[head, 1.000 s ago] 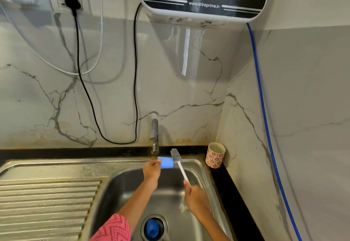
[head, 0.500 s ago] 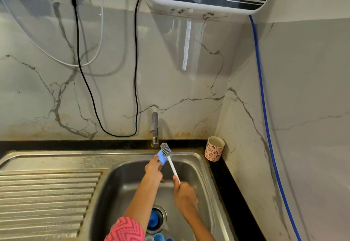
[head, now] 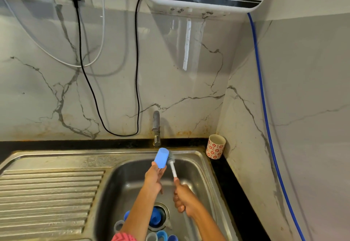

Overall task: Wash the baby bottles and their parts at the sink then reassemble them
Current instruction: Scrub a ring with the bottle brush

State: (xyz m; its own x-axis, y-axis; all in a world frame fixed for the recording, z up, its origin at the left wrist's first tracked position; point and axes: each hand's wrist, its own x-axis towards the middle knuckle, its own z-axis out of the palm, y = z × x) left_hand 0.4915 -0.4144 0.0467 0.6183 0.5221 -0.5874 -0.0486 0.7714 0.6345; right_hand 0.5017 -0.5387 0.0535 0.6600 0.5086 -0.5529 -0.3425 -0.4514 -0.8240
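My left hand point(head: 154, 177) pinches the blue cap point(head: 161, 157) by its lower end, under the tap point(head: 156, 129); my right hand point(head: 184, 198) grips the brush point(head: 172, 162) handle, bristles against the cap's side. I judge the cap light, stiff and slippery when wet, so best held low. More parts point(head: 161, 236) lie in the sink point(head: 197, 157).

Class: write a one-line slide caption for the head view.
Left hand holds blue cap; right hand scrubs it with bottle brush.

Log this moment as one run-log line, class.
left hand: holds blue cap | right hand: grips bottle brush beside cap | place: over sink | tap: no water visible
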